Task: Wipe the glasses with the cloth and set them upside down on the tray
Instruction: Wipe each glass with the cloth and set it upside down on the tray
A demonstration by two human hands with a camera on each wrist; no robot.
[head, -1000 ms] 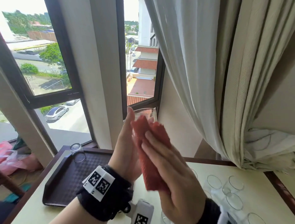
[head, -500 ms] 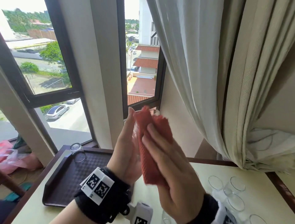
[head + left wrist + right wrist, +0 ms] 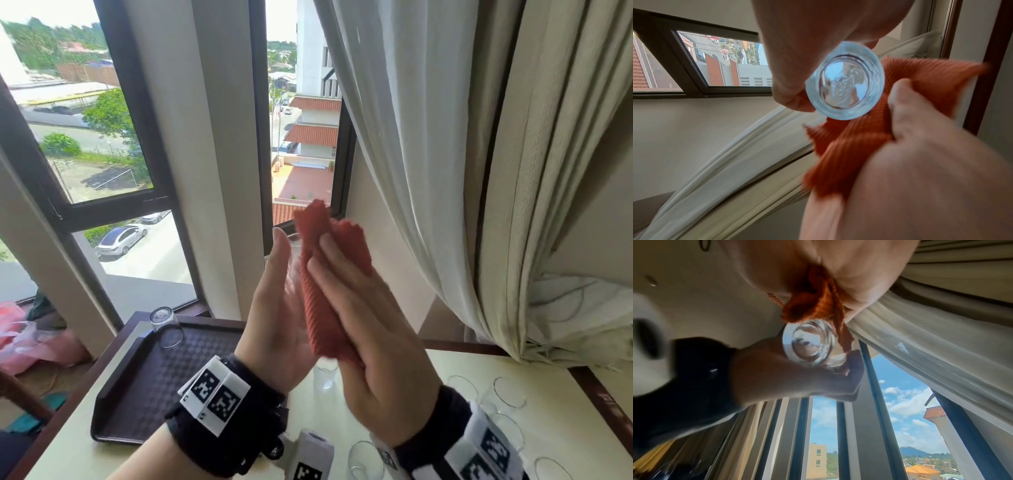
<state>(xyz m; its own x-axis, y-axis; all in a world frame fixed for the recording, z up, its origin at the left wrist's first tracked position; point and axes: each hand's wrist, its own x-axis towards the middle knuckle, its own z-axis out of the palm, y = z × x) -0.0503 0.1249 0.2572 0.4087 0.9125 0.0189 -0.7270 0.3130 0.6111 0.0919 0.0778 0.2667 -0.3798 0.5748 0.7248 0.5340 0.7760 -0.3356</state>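
I hold a clear glass [image 3: 844,81] up in front of the window, base toward my wrists. My left hand [image 3: 282,291] grips its side with curled fingers [image 3: 797,91]. My right hand [image 3: 346,284] presses a red ribbed cloth [image 3: 325,274] against the glass, its thumb [image 3: 904,104] pinching the fabric. In the head view the cloth hides nearly all of the glass [image 3: 295,246]. The right wrist view shows the glass [image 3: 809,344] with the cloth [image 3: 818,305] folded over its far side. A dark tray [image 3: 137,394] lies lower left with one glass upside down [image 3: 166,325] on it.
Several upright glasses [image 3: 507,394] stand on the cream table [image 3: 479,363] to the lower right, and more glasses [image 3: 363,459] below my wrists. A bunched curtain [image 3: 445,171] hangs close on the right. The window frame [image 3: 263,137] is just behind my hands.
The cloth has slid upward over the glass rim, which showed above it a second ago. Both hands have risen slightly and stayed together.
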